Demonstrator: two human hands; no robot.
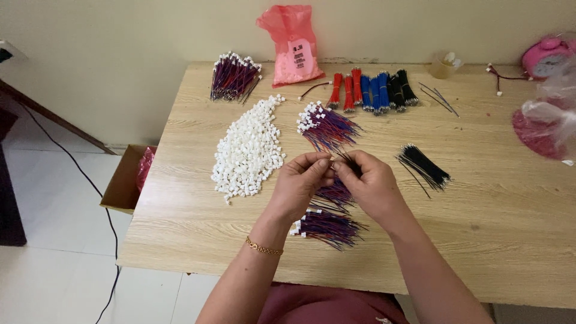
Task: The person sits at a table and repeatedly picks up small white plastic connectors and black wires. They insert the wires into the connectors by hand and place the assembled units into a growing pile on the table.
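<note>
Left hand (303,180), right hand (372,183), pinching black wire (350,162) between them

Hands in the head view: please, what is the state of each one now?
Left hand: closed, fingertips pinching something small, too small to tell.
Right hand: closed, pinching thin black wires against the left fingertips.

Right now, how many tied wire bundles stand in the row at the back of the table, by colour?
Red bundles: 3
Blue bundles: 3
Black bundles: 2
Total: 8
The black count is less sure, as those bundles overlap.
</note>
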